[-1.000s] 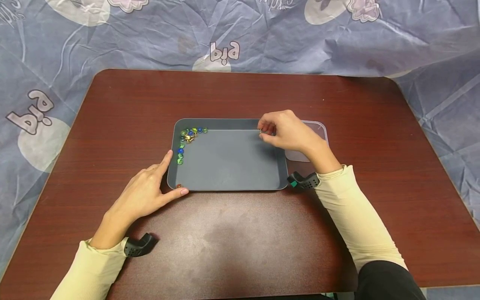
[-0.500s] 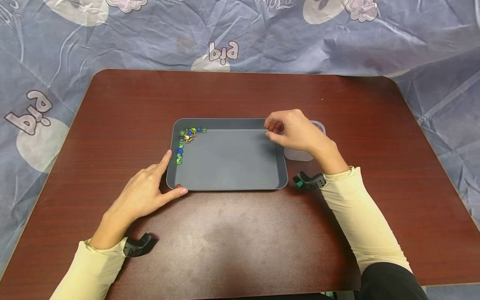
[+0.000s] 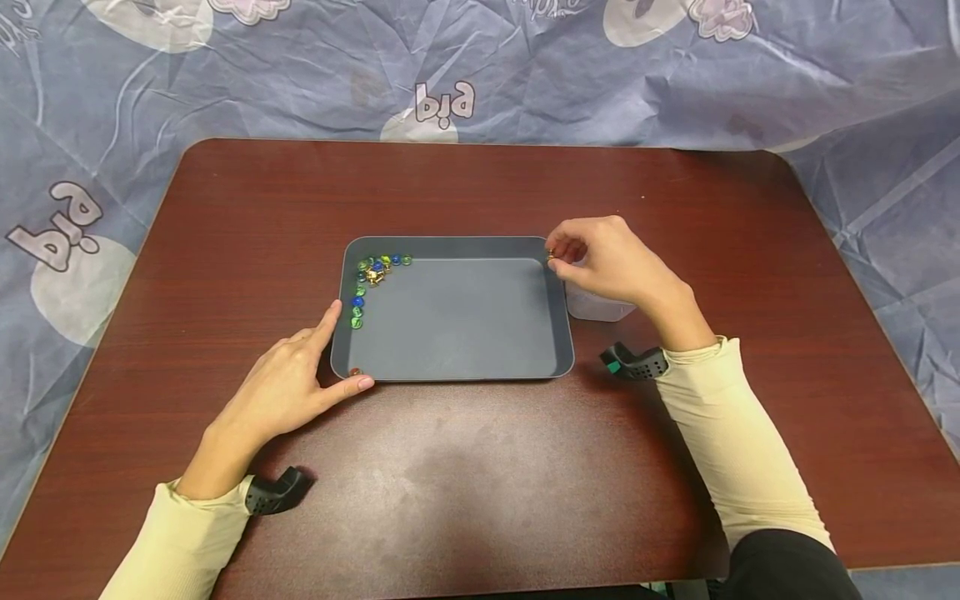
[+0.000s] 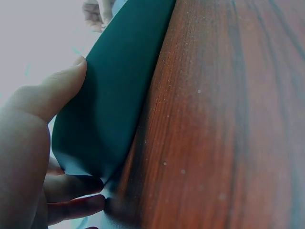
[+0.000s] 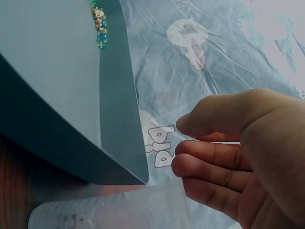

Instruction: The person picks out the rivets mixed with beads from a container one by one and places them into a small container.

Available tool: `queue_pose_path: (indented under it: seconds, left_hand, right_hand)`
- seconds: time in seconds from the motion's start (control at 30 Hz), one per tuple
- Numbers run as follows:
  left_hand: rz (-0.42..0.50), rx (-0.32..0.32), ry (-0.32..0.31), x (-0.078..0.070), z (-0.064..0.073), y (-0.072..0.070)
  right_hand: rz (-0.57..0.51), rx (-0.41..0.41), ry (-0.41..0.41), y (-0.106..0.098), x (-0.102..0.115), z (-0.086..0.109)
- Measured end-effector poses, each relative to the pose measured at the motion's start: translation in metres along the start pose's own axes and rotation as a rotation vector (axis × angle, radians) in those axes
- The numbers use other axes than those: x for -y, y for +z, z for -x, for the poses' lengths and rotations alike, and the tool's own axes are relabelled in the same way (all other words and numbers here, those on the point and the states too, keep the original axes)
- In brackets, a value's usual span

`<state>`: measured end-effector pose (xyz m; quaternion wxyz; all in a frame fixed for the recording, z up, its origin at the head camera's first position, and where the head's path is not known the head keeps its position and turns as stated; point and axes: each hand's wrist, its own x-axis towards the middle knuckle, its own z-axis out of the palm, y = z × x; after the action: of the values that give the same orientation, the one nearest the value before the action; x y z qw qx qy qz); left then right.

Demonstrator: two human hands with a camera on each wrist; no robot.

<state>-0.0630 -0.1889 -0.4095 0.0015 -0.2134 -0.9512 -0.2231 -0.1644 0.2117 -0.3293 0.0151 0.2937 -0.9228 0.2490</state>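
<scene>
A grey rectangular tray (image 3: 457, 321) lies on the table, tilted up in neither view I can compare. My left hand (image 3: 288, 383) rests at its front left corner, index finger along the left wall and thumb on the front rim. Over the tray's back right corner, my right hand (image 3: 615, 260) pinches a small gold-coloured piece (image 3: 551, 255) between thumb and fingertip. A clear plastic box (image 3: 600, 309) stands partly under that hand. Green and blue glass marbles (image 3: 357, 302) line the tray's back left corner around several small gold pieces (image 3: 374, 276). One orange-brown marble (image 3: 356, 372) sits near my left thumb.
The brown wooden table (image 3: 480, 483) extends around the tray. A printed blue-grey cloth (image 3: 525, 75) hangs behind and beside it. Each wrist wears a black band mount, the right one (image 3: 633, 363) close to the tray's right end.
My right hand has moved right with the gold piece, from over the tray to its back right corner beside the clear box. My left hand has stayed at the tray.
</scene>
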Motion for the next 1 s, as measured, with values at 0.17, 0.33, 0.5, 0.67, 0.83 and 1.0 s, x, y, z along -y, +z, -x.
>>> queue_pose_path:
  seconds: [0.17, 0.33, 0.5, 0.67, 0.83, 1.0]
  left_hand:
    - [-0.005, -0.003, -0.001, 0.000, 0.000, 0.000]
    - [-0.004, -0.004, 0.001, 0.000, 0.000, 0.000]
    - [-0.005, 0.000, 0.000, 0.000, 0.000, 0.000]
    - [-0.011, -0.003, -0.003, 0.000, 0.000, 0.000]
    - [-0.009, -0.008, 0.007, 0.000, -0.001, 0.000]
    - [0.000, 0.001, 0.003, 0.000, -0.001, -0.002]
  right_hand:
    - [0.005, -0.025, -0.005, -0.003, -0.002, 0.004]
    - [0.019, -0.038, 0.004, -0.006, -0.006, 0.009]
    - [0.024, -0.053, 0.020, -0.009, -0.009, 0.014]
    - [0.021, -0.075, 0.016, -0.013, -0.011, 0.019]
    - [0.044, -0.090, 0.019, -0.014, -0.016, 0.024]
    - [0.073, -0.094, 0.049, -0.016, -0.020, 0.028]
